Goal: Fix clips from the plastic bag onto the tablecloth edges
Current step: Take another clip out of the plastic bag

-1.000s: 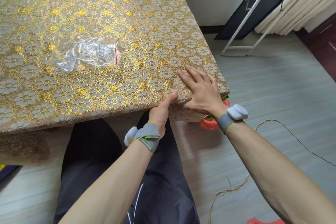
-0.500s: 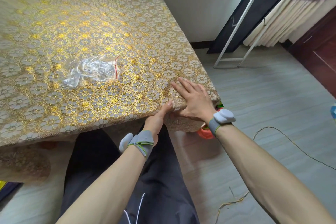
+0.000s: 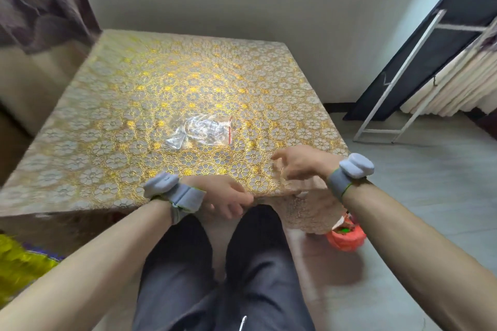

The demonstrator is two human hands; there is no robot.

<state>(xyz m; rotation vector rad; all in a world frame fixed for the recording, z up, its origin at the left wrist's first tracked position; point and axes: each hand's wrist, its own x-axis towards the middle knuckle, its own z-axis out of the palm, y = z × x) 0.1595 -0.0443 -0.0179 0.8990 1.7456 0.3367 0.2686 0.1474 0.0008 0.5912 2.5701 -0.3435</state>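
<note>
A gold floral tablecloth (image 3: 150, 105) covers the table and hangs over its front edge. On it lies a clear plastic bag (image 3: 200, 131) with a red seal strip, its contents too blurred to make out. My left hand (image 3: 226, 197) is at the front edge, fingers hanging loosely curled below the hem, thumb against the cloth, nothing visibly held. My right hand (image 3: 301, 166) hovers blurred just above the cloth near the front right corner, fingers loosely bent and empty. A small pale piece (image 3: 302, 194), possibly a clip, sits on the hem below it.
An orange-red bag (image 3: 347, 236) sits on the floor under the table's right corner. A white metal frame (image 3: 398, 83) leans against a dark panel at the right. A curtain (image 3: 40, 0) hangs at the far left. My legs are under the front edge.
My right hand lifted off the cloth, where it had lain flat. My left hand slid left along the front edge and its thumb left the top. The view pulled back and up.
</note>
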